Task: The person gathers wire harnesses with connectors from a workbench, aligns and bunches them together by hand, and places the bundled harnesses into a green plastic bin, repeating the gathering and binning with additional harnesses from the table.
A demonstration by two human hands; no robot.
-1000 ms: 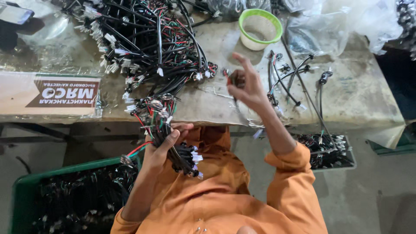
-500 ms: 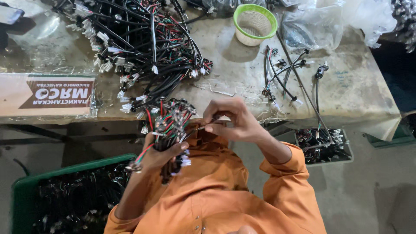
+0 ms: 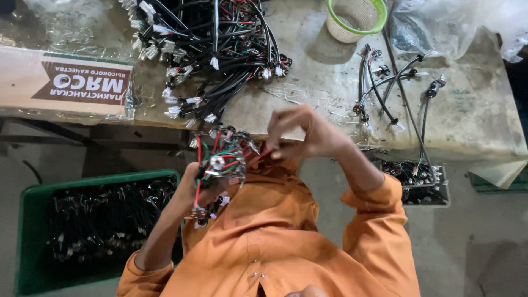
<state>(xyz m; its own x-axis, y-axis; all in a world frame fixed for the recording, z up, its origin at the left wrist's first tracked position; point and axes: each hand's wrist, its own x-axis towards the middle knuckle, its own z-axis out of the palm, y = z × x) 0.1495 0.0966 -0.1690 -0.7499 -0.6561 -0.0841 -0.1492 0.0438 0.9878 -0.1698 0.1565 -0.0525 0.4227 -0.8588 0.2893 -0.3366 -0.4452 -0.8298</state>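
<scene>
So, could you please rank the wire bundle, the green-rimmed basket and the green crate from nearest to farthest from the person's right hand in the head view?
From the right hand:
1. Wire bundle, touching its fingertips, gripped by the left hand.
2. Green-rimmed basket, up the table.
3. Green crate, on the floor, far across.

1. The wire bundle (image 3: 223, 159) is red, green and black — with white connectors.
2. The cable heap (image 3: 212, 47) on the counter (image 3: 473, 118) is mostly black, with white plugs and flecks of red and green.
3. The counter is dull grey-beige, stained.
4. The small basket (image 3: 356, 19) is cream mesh with a lime-green rim.
5. The crate (image 3: 33, 231) is dark green — its contents black.
6. The sleeves (image 3: 379, 220) are orange.
7. The carton (image 3: 60, 82) is tan with a brown panel.
</scene>
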